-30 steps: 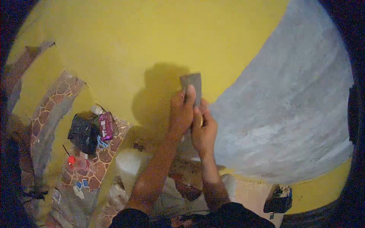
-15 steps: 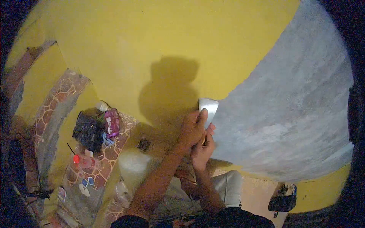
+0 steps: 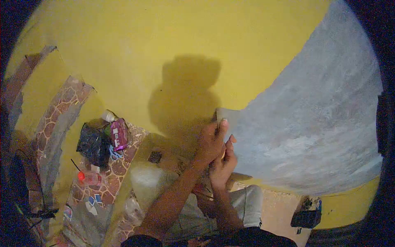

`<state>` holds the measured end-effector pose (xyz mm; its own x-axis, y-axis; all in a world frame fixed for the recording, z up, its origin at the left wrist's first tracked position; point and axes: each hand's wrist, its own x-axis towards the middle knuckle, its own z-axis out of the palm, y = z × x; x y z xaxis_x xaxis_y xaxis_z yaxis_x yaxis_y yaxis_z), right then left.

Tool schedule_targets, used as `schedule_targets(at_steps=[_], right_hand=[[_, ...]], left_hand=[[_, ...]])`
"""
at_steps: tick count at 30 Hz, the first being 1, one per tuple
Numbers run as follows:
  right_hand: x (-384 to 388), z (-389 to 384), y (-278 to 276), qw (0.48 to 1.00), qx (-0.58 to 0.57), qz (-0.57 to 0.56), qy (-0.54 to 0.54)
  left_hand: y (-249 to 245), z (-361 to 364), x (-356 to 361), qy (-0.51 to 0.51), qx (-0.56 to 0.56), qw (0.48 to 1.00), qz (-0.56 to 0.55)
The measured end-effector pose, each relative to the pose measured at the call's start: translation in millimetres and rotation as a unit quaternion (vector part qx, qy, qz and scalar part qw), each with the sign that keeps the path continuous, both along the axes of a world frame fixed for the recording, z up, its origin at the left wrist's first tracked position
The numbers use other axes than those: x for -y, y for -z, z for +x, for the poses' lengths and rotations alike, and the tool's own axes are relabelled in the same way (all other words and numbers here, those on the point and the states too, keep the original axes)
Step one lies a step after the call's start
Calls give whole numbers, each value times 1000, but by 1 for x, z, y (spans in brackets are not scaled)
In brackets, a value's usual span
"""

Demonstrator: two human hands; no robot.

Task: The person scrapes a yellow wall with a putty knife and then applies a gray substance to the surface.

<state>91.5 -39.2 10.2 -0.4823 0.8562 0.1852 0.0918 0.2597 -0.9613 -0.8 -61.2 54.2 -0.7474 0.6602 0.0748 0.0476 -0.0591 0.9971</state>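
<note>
A putty knife with a flat metal blade is held up against the wall, at the border of a yellow area and a grey-coated area. My left hand is closed around the upper part, its thumb lying along the blade. Lower down, my right hand wraps the handle end, one fingertip pointing up. The fingers hide most of the handle. The blade's wide edge meets the wall near the tip of the grey patch.
Left of my arms, stone-patterned steps run along the wall. On one step are a black plastic bag, a purple packet, a white-capped bottle and a red-topped clear container. A dark box sits at lower right.
The blade has changed angle and looks duller, no longer shining brightly. Both hands stay on the putty knife, shifted very slightly to the right, and the shadow on the wall has moved a little.
</note>
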Motion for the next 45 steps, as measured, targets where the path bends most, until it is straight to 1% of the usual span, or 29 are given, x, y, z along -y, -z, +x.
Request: schedule_targets(at_steps=[2,4,5,8,9,10,11,12,13,14,15,16,17,18,19,20,22,23,25,27,29,32,34,35,38,40,42,44,45], right_hand=[[-7,-3,10,1000,17,-15,-9],[-14,-15,18,989,-84,121,-16],[-15,-21,9,989,-84,121,-14],[-1,-48,-56,993,-90,78,4],[2,-57,-65,971,-226,-57,-54],[4,-63,-71,910,-354,-183,-116],[3,-61,-70,910,-356,-177,-116],[4,-55,-59,869,-401,-253,-141],[5,-49,-43,821,-437,-328,-166],[-7,-28,36,822,-433,-326,-173],[-8,-19,116,974,-149,-107,-130],[-16,-57,176,978,154,127,-66],[-6,-50,158,979,152,120,-69],[8,-36,112,998,-9,6,-59],[19,-28,77,979,-168,-109,-46],[25,-29,61,978,-169,-114,-48],[27,-30,41,955,-255,-153,-21],[22,-29,35,955,-254,-150,-24],[4,-21,28,993,-86,-70,-41],[-1,-19,37,992,-103,-59,-49],[-5,-20,42,990,-122,-47,-57],[15,-20,18,975,-191,-82,-73],[24,-20,16,994,-81,-77,-9],[24,-18,16,994,-80,-77,-7],[28,-19,3,992,-57,-110,-24],[39,-23,-28,938,-216,-269,-34],[32,-25,-16,941,-217,-257,-45],[19,-21,-7,945,-211,-245,-54],[12,-20,-6,963,-165,-206,-55]], left_hand=[[3,2,-9,-35,30,999,24],[13,-6,-19,-42,28,998,45],[16,-11,-23,-48,25,996,66],[-75,-23,5,-35,7,994,105],[-73,-20,1,-27,3,994,103],[-66,-17,-8,-119,-143,979,88],[-57,-15,-15,-212,-283,933,74],[-42,-16,-17,-215,-282,931,80],[-22,-18,-17,-168,-247,953,51],[-5,-18,-15,-120,-210,970,21],[9,-15,-12,-124,-209,970,20],[23,-11,-7,-56,-81,995,-2],[30,-10,-1,13,49,998,-28],[28,-9,4,11,47,998,-38],[23,-5,5,-1,46,999,-21],[20,-2,5,-13,45,999,1],[24,0,0,-16,49,998,20],[24,-2,-1,-17,56,997,41],[27,-7,-8,-13,53,998,37],[24,-7,-12,-8,51,998,31],[17,-5,-14,-33,106,988,109],[11,-4,-3,-2,81,994,76],[8,-7,2,1,84,996,32],[7,-7,3,4,83,996,-13],[9,-4,-1,5,102,994,36],[1,-3,-3,-7,106,994,34],[4,-6,-4,-21,112,993,24],[18,-12,-11,-26,12,999,-13],[14,-10,-9,-26,16,999,-15]])
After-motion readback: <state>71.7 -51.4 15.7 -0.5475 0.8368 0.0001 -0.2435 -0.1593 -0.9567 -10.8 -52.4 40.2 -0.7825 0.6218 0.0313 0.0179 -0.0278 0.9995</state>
